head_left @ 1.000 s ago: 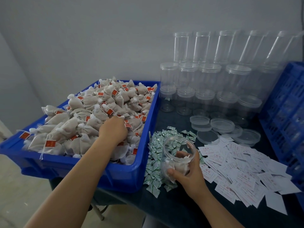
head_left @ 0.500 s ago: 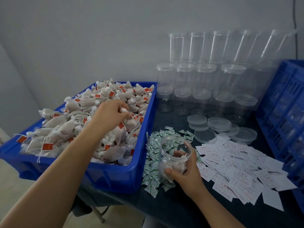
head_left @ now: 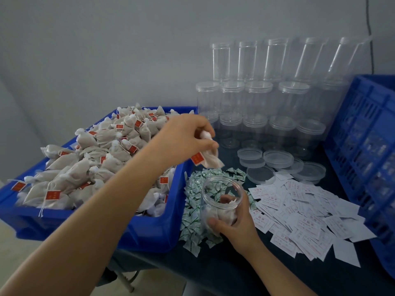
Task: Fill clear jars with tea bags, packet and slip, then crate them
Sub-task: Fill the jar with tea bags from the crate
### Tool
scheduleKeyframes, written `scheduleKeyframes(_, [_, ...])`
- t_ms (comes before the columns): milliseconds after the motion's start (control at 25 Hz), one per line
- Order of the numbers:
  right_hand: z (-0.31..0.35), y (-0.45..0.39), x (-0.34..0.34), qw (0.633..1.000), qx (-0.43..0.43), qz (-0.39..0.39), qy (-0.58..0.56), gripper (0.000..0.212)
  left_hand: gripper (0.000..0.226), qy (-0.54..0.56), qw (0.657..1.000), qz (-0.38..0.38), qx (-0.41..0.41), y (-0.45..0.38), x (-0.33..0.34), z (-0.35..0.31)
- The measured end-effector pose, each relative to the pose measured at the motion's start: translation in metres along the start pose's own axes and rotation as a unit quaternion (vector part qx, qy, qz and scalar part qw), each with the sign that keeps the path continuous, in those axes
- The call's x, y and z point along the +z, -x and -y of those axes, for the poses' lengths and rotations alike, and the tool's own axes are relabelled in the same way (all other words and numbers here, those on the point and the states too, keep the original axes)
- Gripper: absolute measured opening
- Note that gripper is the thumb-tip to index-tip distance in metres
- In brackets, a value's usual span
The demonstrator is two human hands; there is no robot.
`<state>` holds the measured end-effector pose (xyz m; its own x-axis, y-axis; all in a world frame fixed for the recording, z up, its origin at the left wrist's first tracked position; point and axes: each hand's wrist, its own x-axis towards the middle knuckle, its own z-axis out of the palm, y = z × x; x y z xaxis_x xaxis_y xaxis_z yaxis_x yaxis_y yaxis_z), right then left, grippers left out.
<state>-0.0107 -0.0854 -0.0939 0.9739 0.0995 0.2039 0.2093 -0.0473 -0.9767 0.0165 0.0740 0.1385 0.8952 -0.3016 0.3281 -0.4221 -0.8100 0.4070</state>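
Note:
My left hand (head_left: 188, 137) pinches a beige tea bag (head_left: 210, 160) with a red tag, lifted past the right rim of the blue bin (head_left: 149, 229), above and behind the open jar. My right hand (head_left: 237, 225) grips that clear jar (head_left: 221, 201), tilted on the dark table, with a few tea bags inside. The bin is heaped with tea bags (head_left: 89, 165). Green-and-white packets (head_left: 192, 210) lie around the jar. White slips with red print (head_left: 299, 214) spread to its right.
Stacked empty clear jars (head_left: 267, 99) stand against the wall at the back. Several loose clear lids (head_left: 277, 161) lie in front of them. A blue slatted crate (head_left: 367, 159) stands at the right edge. The bin overhangs the table's left side.
My left hand has lifted a tea bag out of the bin and carried it right, toward the jar. My right hand has kept hold of the jar.

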Motion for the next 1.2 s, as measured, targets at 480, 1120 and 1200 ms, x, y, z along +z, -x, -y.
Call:
scheduleKeyframes(480, [-0.001,-0.004,0.003,0.999,-0.026,-0.003,-0.044,0.096,0.016,-0.006,0.993,0.114,0.004,0.014,0.087,0.009])
scheduleKeyframes(1120, [0.0,-0.003,0.002,0.999,-0.038,-0.01,-0.02,0.096,0.031,-0.253,0.843,0.473,0.034,-0.019,0.106,-0.017])
scheduleKeyframes(1200, [0.001,-0.004,0.002,0.999,-0.04,-0.009,-0.022,0.096,0.033,-0.235,0.856,0.457,0.048,-0.02,0.101,-0.016])
